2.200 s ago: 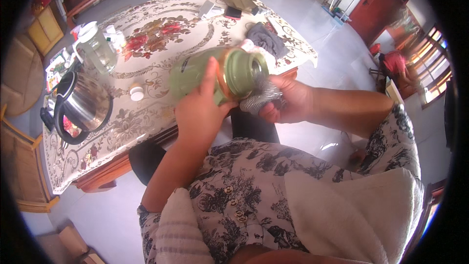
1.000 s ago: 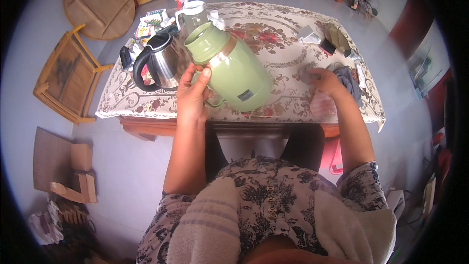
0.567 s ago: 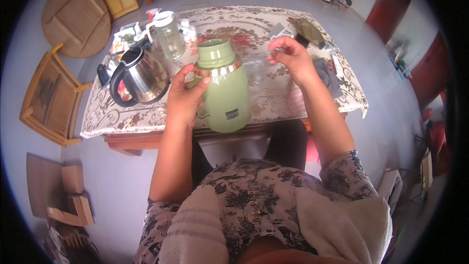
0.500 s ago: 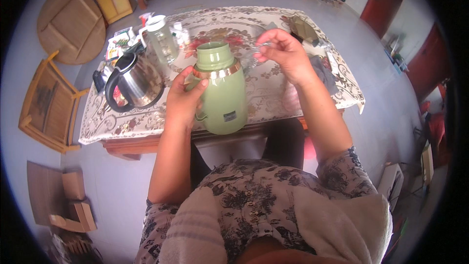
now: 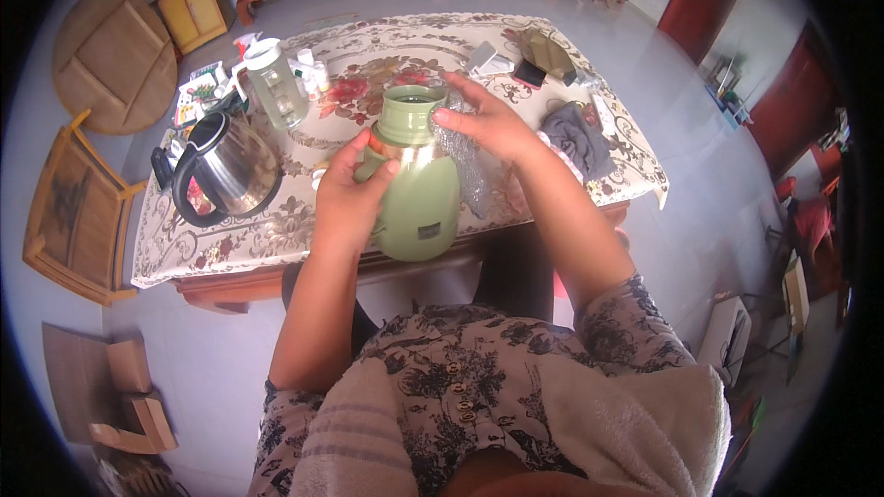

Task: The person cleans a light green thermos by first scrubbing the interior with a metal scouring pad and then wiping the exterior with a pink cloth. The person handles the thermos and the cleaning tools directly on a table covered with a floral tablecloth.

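Observation:
A light green vacuum flask (image 5: 422, 204) with a coppery band round its shoulder is held up at the near edge of the table, its mouth uncovered. My left hand (image 5: 352, 186) is closed round the left side of the flask, thumb on the shoulder by the band. On the other side of the neck, my right hand (image 5: 493, 132) has clear bubble wrap (image 5: 472, 170) between thumb and fingers. The wrap hangs down along the flask's right side. Some fingertips of the right hand lie behind the neck and are hard to make out.
The table (image 5: 304, 262) has a floral cloth. At left stand a steel electric kettle (image 5: 241, 173), a clear jug (image 5: 276, 92) with a white lid, and several small bottles. Dark grey cloth (image 5: 578, 140), a phone (image 5: 529, 74) and an olive pouch (image 5: 549, 53) lie at right.
My right hand has come left and down to the flask's neck, bringing the bubble wrap against its right side. My left hand keeps its hold. The whole view has shifted slightly.

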Available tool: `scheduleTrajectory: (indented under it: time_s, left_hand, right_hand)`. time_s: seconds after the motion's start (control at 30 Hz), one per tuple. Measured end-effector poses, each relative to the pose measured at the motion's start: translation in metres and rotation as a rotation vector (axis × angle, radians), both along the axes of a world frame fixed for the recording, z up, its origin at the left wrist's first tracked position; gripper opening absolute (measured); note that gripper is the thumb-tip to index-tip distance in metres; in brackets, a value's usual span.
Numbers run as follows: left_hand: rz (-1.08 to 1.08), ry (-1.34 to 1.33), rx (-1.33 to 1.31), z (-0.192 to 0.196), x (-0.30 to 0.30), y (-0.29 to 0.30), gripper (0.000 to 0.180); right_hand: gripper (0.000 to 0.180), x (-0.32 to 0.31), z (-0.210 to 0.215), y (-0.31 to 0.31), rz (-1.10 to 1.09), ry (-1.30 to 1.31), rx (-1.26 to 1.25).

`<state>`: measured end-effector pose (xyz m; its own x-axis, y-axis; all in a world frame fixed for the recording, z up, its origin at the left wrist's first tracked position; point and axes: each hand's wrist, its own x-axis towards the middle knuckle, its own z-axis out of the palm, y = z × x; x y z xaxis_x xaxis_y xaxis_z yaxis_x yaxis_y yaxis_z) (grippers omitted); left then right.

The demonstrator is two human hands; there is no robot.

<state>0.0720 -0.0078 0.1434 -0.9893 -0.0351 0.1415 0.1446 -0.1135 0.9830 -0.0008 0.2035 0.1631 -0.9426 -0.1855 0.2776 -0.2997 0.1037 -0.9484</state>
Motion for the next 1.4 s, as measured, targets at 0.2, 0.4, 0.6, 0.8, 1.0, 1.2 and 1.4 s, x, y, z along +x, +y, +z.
scheduleTrajectory:
  time_s: [0.2, 0.4, 0.6, 0.8, 1.0, 1.2, 1.4]
  left_hand:
    - [0.102, 0.138, -0.517, 0.017, 0.014, 0.025, 0.056]
    - [0.01, 0.211, -0.301, -0.009, -0.013, 0.006, 0.054]
    - [-0.149, 0.021, -0.071, -0.001, -0.022, -0.024, 0.056]
    - [-0.048, 0.166, -0.201, -0.004, -0.015, -0.011, 0.054]
    - [0.081, 0.21, -0.392, -0.001, 0.004, 0.014, 0.053]
    - [-0.01, 0.099, 0.065, -0.02, -0.017, -0.018, 0.039]
    - [0.007, 0.108, 0.104, -0.043, -0.052, -0.048, 0.03]
  right_hand:
    - [0.075, 0.02, 0.009, -0.035, -0.162, 0.032, -0.067]
    - [0.066, 0.01, -0.008, -0.019, -0.07, 0.163, -0.084]
    - [0.045, -0.012, -0.021, -0.011, 0.255, -0.007, -0.463]
    - [0.055, -0.011, -0.013, -0.021, 0.212, 0.043, -0.377]
    - [0.071, 0.01, 0.004, -0.034, -0.051, 0.12, -0.11]
    - [0.077, 0.015, -0.007, -0.026, 0.144, 0.24, -0.25]
    - [0.061, 0.002, -0.028, -0.036, 0.299, -0.051, -0.426]
